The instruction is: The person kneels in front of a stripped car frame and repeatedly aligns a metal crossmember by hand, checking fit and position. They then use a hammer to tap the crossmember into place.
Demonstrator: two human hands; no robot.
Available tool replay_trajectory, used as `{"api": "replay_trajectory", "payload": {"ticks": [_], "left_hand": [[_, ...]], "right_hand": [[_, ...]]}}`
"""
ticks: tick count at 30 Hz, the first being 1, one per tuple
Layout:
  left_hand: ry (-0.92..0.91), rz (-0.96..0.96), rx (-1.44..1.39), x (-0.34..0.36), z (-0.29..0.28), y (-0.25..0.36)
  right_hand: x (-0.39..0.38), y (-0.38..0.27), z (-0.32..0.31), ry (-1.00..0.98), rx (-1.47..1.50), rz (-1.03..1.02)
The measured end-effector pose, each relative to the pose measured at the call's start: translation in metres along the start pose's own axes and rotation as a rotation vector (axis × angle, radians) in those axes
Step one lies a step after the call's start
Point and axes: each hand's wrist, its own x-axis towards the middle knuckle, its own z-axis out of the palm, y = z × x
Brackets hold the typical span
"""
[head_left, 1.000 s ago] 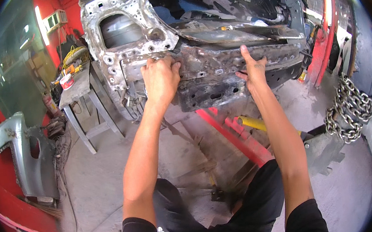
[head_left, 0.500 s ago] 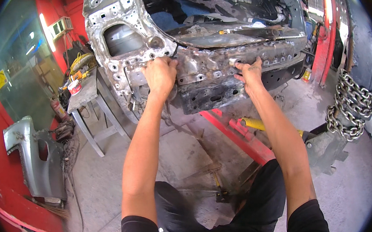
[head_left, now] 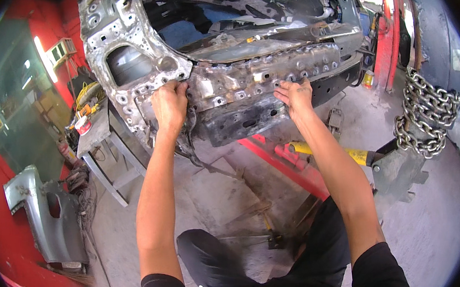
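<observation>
A bare, scuffed metal rear panel (head_left: pixel 225 86) with rows of holes spans the back of a stripped car body (head_left: pixel 117 44). My left hand (head_left: pixel 170 106) is closed at the panel's left end, below the corner pillar; its fingertips are partly hidden. Farther right, my right hand (head_left: pixel 296 95) is at the panel's lower edge, fingers stretched out and somewhat apart. Beneath the panel runs a dark bumper beam (head_left: pixel 244 123) with oval holes. A ragged dark strip (head_left: pixel 187 139) hangs down beside my left wrist.
A grey work stand (head_left: pixel 98 134) with tools is at the left, near a silver fender (head_left: pixel 48 219) leaning on a red frame. A red beam (head_left: pixel 284 166) and yellow cylinder (head_left: pixel 351 153) lie low beneath the car. Heavy chain (head_left: pixel 427 115) hangs at the right.
The view has shifted, so the car sits farther left. My right hand has changed from spread fingers on the panel to fingers pointing left at its lower edge. My left hand stays at the left end.
</observation>
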Motion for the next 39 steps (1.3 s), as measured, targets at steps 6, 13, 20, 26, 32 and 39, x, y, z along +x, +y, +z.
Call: {"api": "replay_trajectory", "payload": {"ticks": [6,13,20,26,32,39], "left_hand": [[0.007,0.001,-0.027,-0.003,0.0,0.008],[-0.009,-0.028,-0.075,-0.003,0.006,-0.007],[-0.052,-0.094,-0.182,-0.008,0.002,0.005],[-0.017,-0.023,-0.136,-0.007,0.005,-0.003],[0.019,-0.162,-0.104,-0.007,0.008,0.006],[0.091,-0.195,-0.14,-0.003,0.007,0.012]], "right_hand": [[0.007,0.014,-0.022,-0.005,0.143,-0.006],[0.013,0.016,-0.029,0.065,0.213,0.025],[0.021,0.036,-0.043,0.067,0.405,0.016],[0.023,0.039,-0.043,-0.003,0.496,-0.048],[0.035,0.031,-0.036,-0.054,0.475,-0.041],[0.047,0.035,-0.034,-0.053,0.489,-0.012]]}}
